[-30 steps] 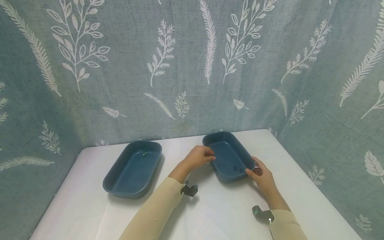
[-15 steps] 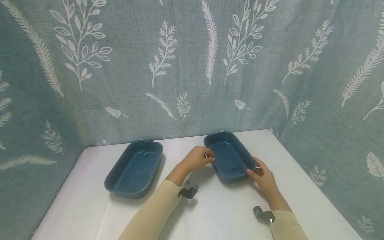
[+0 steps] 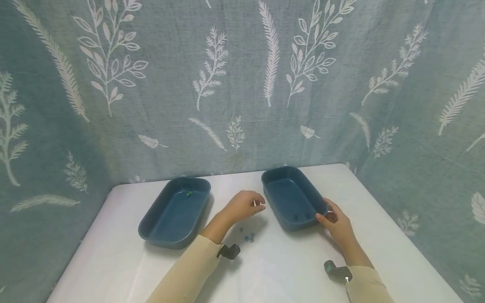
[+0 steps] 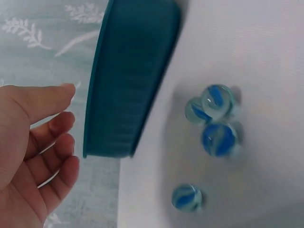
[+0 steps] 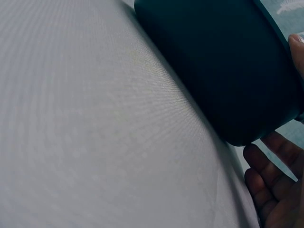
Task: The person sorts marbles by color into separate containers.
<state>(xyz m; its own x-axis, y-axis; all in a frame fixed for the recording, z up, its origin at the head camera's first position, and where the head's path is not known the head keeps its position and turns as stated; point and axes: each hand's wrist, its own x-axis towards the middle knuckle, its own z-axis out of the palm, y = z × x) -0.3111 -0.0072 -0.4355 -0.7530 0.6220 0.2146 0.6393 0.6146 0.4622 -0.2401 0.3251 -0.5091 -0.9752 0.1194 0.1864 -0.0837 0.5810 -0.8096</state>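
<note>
My right hand [image 3: 335, 221] grips the near right corner of a dark blue rectangular tray [image 3: 276, 210], thumb at the rim and fingers on the outer wall. Two small dark marbles [image 3: 296, 217] lie in its near end. Just left of that tray, my left hand [image 3: 244, 205] hovers with loosely bent fingers and holds nothing. In the left wrist view its fingertips are apart from the tray wall [image 4: 126, 90]. Several clear glass marbles with blue swirls [image 4: 218, 138] rest on the white table beneath the left wrist, most clustered and one [image 4: 186, 197] apart.
A second blue tray [image 3: 145, 229] stands on the left of the table, with a few small green marbles [image 3: 189, 193] near its far end. The white tabletop [image 3: 280, 269] backs onto a leaf-patterned curtain [image 3: 170, 105], which also hangs at both sides.
My left hand has drawn away from the right tray's left rim, moving left. The marbles on the table have come into view beside the left arm. My right hand keeps its hold.
</note>
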